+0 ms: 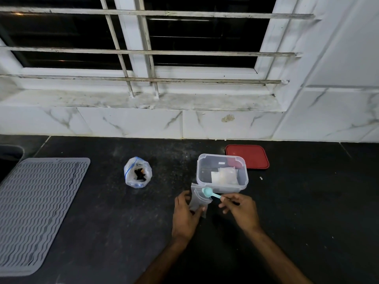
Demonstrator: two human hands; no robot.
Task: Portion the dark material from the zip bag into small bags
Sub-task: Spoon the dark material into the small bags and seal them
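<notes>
An open zip bag [137,172] with a blue seal strip stands on the dark counter, dark material showing inside it. To its right, my left hand [185,214] grips a small clear bag [198,199] held upright. My right hand [240,210] pinches the handle of a small teal spoon [210,193], whose bowl sits at the small bag's mouth. I cannot tell what the spoon carries.
A clear plastic box [222,173] holding small white bags stands just behind my hands, its red lid [248,156] lying behind it. A grey ribbed mat [37,210] covers the counter's left side. A tiled wall and barred window rise behind.
</notes>
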